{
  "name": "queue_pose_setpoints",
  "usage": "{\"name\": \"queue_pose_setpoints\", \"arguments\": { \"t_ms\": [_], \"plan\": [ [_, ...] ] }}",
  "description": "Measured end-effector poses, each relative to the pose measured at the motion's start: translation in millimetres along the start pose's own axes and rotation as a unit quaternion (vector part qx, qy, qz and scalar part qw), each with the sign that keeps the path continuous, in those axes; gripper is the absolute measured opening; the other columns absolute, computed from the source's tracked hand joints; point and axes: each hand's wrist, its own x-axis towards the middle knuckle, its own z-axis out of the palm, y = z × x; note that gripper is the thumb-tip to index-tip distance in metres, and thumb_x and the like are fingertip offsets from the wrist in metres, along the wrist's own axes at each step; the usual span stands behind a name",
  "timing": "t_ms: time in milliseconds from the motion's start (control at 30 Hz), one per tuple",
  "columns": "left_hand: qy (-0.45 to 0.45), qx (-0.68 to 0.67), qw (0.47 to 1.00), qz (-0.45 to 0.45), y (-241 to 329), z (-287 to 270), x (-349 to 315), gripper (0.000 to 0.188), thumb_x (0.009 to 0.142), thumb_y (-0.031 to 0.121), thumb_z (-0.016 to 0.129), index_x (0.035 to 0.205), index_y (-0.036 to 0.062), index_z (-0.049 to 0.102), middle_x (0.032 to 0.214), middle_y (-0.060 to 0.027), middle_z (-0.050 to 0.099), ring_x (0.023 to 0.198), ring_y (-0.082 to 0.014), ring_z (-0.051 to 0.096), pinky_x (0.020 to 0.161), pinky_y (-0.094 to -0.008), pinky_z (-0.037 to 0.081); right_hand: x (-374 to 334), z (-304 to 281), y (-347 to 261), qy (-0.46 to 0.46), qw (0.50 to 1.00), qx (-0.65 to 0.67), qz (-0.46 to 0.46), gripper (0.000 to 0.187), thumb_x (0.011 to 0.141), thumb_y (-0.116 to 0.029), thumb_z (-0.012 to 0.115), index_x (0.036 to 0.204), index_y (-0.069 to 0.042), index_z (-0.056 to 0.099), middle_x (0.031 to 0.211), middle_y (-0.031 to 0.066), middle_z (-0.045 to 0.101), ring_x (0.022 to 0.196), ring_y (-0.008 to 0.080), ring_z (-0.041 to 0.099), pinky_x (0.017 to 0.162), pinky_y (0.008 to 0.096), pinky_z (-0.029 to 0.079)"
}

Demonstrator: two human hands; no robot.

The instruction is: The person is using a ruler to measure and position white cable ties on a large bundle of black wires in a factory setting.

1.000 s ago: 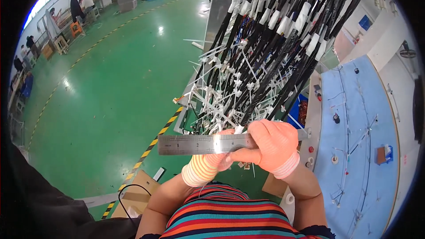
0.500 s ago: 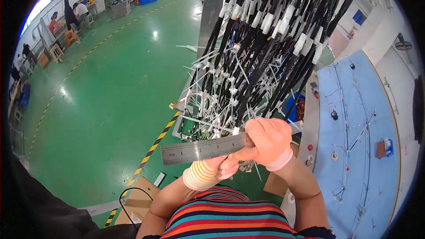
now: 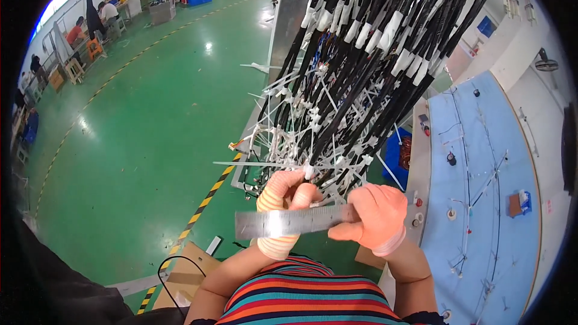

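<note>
A steel ruler (image 3: 307, 221) lies level in front of me, and my right hand (image 3: 378, 213), in an orange-pink glove, grips its right end. Behind the ruler, my left hand (image 3: 283, 191), in a striped glove, pinches the lower end of a black wire harness (image 3: 325, 141) near a white wrapped piece (image 3: 309, 171). The ruler hides part of this hand and wrist. Many black-sleeved harnesses (image 3: 355, 78) hang in a thick bundle above both hands, with white cable ties and connectors sticking out among their lower ends.
A grey metal post (image 3: 286, 30) rises left of the bundle. To the right stands a blue board (image 3: 445, 204) with cables laid on it, and a blue bin (image 3: 394, 156) beside it. A cardboard box (image 3: 195, 265) sits at lower left. Several people sit far left.
My left hand has moved forward from below the ruler to a harness end and pinches it. My right hand has shifted slightly right and nearer to me with the ruler.
</note>
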Motion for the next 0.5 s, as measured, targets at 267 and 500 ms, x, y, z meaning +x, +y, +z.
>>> {"name": "queue_pose_setpoints", "arguments": {
  "t_ms": [267, 500],
  "plan": [
    [-0.024, 0.373, 0.863, 0.339, -9.6, -21.8, 19.8, 0.023, 0.075, -0.001, 0.063, 0.097, 0.0014, 0.058, 0.088, -0.0123, 0.06, 0.067, -0.027, 0.056, 0.058, -0.0354, 0.046, -0.8, 0.1, -8.3, -0.034, 0.999, 0.022, 0.034, 0.051, 0.063, -0.057, 0.068, 0.073, -0.01, 0.05, 0.057, 0.0016, 0.044, 0.046, 0.0185, 0.048, 0.042, 0.029, 0.037],
    [0.07, 0.398, 0.851, 0.337, -3.7, -25.0, 21.6, 0.034, 0.068, 0.002, 0.072, 0.1, 0.0036, 0.061, 0.086, -0.0117, 0.059, 0.065, -0.0266, 0.057, 0.056, -0.0324, 0.048, 3.4, 6.4, -14.3, -0.036, 0.989, 0.109, 0.092, 0.05, 0.063, -0.054, 0.069, 0.076, -0.009, 0.05, 0.062, 0.0023, 0.049, 0.049, 0.02, 0.053, 0.042, 0.0301, 0.039]
  ]
}}
